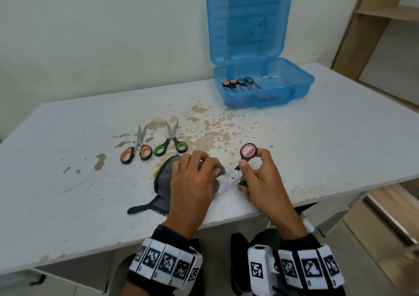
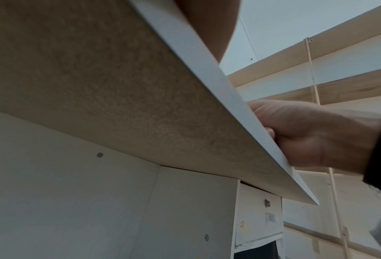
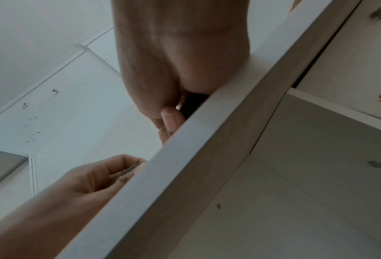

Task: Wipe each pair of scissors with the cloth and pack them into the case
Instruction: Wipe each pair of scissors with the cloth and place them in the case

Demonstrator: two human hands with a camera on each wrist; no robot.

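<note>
In the head view my right hand [image 1: 251,171] grips the black handles of the pink-ringed scissors [image 1: 248,151], whose blades are spread open. My left hand [image 1: 195,177] holds the grey cloth [image 1: 163,175] wrapped round one blade; the other blade [image 1: 224,185] shows bare near the pivot. Orange-handled scissors [image 1: 137,150] and green-handled scissors [image 1: 171,143] lie on the table to the left. The open blue case [image 1: 301,84] at the back holds two pairs of scissors [image 1: 240,83]. Both wrist views look up from under the table edge [image 2: 229,98] and show only parts of the hands.
The white table [image 1: 317,148] carries brown stains in its middle. The case lid [image 1: 247,23] leans against the wall. A wooden shelf unit [image 1: 385,12] stands at the right. My hands work close to the table's front edge [image 1: 226,218].
</note>
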